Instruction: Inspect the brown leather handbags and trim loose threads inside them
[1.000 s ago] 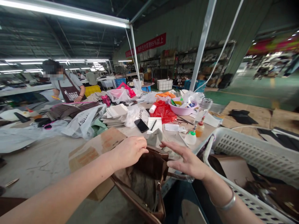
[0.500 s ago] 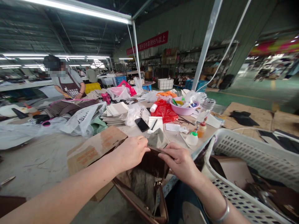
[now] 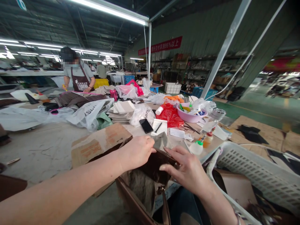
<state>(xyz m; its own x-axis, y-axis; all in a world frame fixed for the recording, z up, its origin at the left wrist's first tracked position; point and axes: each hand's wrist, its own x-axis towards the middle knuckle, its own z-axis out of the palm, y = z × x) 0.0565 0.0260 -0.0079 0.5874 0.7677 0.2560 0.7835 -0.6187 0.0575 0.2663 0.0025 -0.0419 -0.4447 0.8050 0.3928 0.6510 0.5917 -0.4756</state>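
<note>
A brown handbag (image 3: 125, 191) with a greyish lining hangs open below my hands, its metal clasp and strap showing at the right side. My left hand (image 3: 138, 152) pinches the upper edge of its dark brown flap (image 3: 153, 165). Fingers and thumb of my right hand (image 3: 187, 165) are spread apart at the right end of that flap, the fingertips at its edge. Behind the flap rises a piece of grey material (image 3: 162, 141). An opened cardboard box (image 3: 99, 142) lies just beyond my left forearm.
On the right stands a white plastic basket (image 3: 253, 162) holding brown bags. Across the table lie a phone (image 3: 145, 125), a notepad with a pen, glue bottles (image 3: 196, 147), a red plastic bag (image 3: 170, 115) and a pink basin (image 3: 192, 116). A co-worker (image 3: 78, 75) stands at the far left.
My right thumb and fingers have parted from their pinch on the flap's edge. My left hand keeps its pinch. The view has swung left, so things appear farther right.
</note>
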